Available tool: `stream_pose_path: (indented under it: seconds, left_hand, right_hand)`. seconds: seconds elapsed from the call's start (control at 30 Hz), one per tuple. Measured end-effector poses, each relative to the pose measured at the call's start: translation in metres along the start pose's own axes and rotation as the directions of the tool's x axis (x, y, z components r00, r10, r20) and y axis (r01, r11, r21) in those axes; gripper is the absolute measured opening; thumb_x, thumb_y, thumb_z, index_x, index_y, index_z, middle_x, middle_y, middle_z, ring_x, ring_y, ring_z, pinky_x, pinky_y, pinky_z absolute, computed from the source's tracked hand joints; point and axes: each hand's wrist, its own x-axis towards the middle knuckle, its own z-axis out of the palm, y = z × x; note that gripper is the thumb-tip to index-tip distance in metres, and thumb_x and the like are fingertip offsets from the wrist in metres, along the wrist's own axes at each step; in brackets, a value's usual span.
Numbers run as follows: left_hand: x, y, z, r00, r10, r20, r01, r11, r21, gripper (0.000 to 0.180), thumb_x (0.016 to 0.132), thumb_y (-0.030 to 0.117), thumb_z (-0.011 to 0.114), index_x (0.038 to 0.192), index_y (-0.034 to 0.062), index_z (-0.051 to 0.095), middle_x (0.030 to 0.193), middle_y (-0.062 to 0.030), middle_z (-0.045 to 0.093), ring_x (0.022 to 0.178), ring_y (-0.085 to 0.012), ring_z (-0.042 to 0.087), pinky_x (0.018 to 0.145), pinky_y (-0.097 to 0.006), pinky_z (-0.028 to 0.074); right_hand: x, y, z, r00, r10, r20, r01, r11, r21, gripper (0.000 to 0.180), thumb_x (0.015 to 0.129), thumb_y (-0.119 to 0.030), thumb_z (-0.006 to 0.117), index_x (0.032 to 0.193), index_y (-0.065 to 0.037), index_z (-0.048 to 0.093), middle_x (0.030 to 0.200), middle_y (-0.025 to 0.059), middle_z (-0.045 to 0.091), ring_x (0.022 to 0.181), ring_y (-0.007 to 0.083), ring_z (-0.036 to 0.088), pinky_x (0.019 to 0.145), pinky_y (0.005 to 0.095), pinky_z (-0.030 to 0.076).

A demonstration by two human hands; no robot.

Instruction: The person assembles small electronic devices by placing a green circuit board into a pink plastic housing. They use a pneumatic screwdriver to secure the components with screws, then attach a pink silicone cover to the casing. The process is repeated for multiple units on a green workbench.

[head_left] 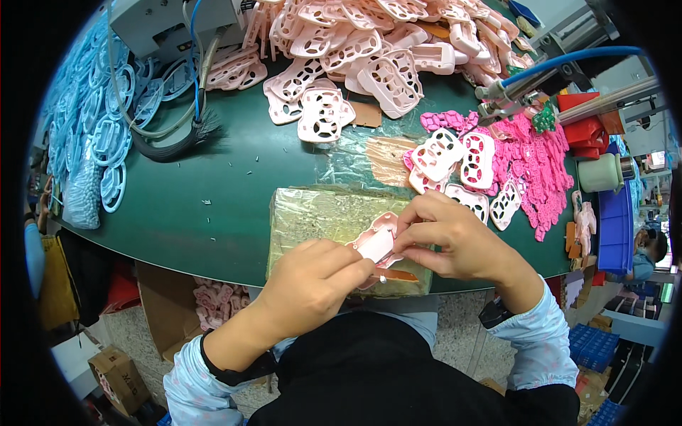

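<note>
My left hand point(312, 280) and my right hand point(455, 241) meet over a tape-wrapped block point(312, 216) at the near edge of the green table point(213, 199). Both hold one pale pink plastic shell point(376, 238) with cut-out openings. My right hand's fingers pinch its upper right side. The left hand presses on it from the left, with a thin orange-handled tool point(394, 275) under its fingers. Whether the left hand grips the tool or the shell more is hard to tell.
A heap of pale pink shells point(369, 50) fills the table's back. Bright pink rubber pads point(533, 156) lie at the right, blue shells point(106, 128) at the left. A grey machine with cables point(170, 28) stands back left, an air tool with blue hose point(526, 82) and red bins point(586, 128) right.
</note>
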Motion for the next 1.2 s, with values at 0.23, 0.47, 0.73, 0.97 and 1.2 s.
stream_pose_path:
  seconds: [0.23,0.47,0.73,0.97,1.2]
  left_hand:
    - [0.001,0.009,0.011,0.994,0.107,-0.009,-0.104,0.982,0.156,0.021,0.072,0.009,0.068,0.092,0.0067,0.065,0.100,-0.0030,0.068,0.080,-0.0197,0.061,0.067,-0.034,0.048]
    - [0.007,0.014,0.020,0.993,0.120,-0.005,-0.117,0.977,0.180,0.020,0.073,0.012,0.066,0.091,0.0050,0.062,0.099,-0.0066,0.066,0.083,-0.0201,0.059,0.068,-0.032,0.048]
    - [0.000,0.018,0.029,0.995,0.051,-0.082,-0.038,0.988,0.150,0.021,0.071,0.011,0.066,0.090,0.0040,0.061,0.102,-0.0088,0.067,0.085,-0.0220,0.060,0.070,-0.035,0.051]
    - [0.003,0.025,0.024,1.000,0.013,-0.014,-0.011,0.986,0.165,0.021,0.071,0.003,0.067,0.091,0.0026,0.064,0.108,-0.0094,0.069,0.091,-0.0275,0.063,0.076,-0.038,0.053]
    - [0.005,0.027,0.029,0.999,0.040,-0.027,-0.033,0.977,0.212,0.020,0.072,0.012,0.065,0.088,0.0038,0.058,0.103,-0.0098,0.066,0.090,-0.0230,0.059,0.076,-0.037,0.052]
  right_hand:
    - [0.006,0.004,-0.002,0.994,0.090,0.063,-0.097,0.990,0.102,0.017,0.073,-0.001,0.076,0.087,-0.005,0.066,0.086,0.0064,0.061,0.082,0.0242,0.063,0.069,0.0340,0.050]
    - [0.016,-0.003,-0.006,0.968,0.217,0.123,-0.233,0.964,0.131,0.014,0.075,-0.002,0.071,0.086,-0.001,0.062,0.084,0.0116,0.062,0.077,0.0274,0.064,0.067,0.0363,0.051]
    - [0.015,-0.012,-0.001,0.939,0.337,0.075,-0.344,0.927,0.145,0.017,0.077,-0.002,0.070,0.091,0.000,0.061,0.083,0.0121,0.064,0.075,0.0255,0.065,0.067,0.0368,0.052]
    - [0.012,-0.017,0.002,0.910,0.414,-0.002,-0.406,0.893,0.192,0.016,0.082,-0.004,0.071,0.094,-0.002,0.062,0.088,0.0086,0.060,0.077,0.0163,0.063,0.066,0.0313,0.054]
    - [0.009,-0.011,0.010,0.940,0.335,-0.064,-0.328,0.939,0.102,0.018,0.085,-0.004,0.067,0.100,0.001,0.058,0.094,0.0148,0.057,0.079,0.0256,0.064,0.070,0.0356,0.052]
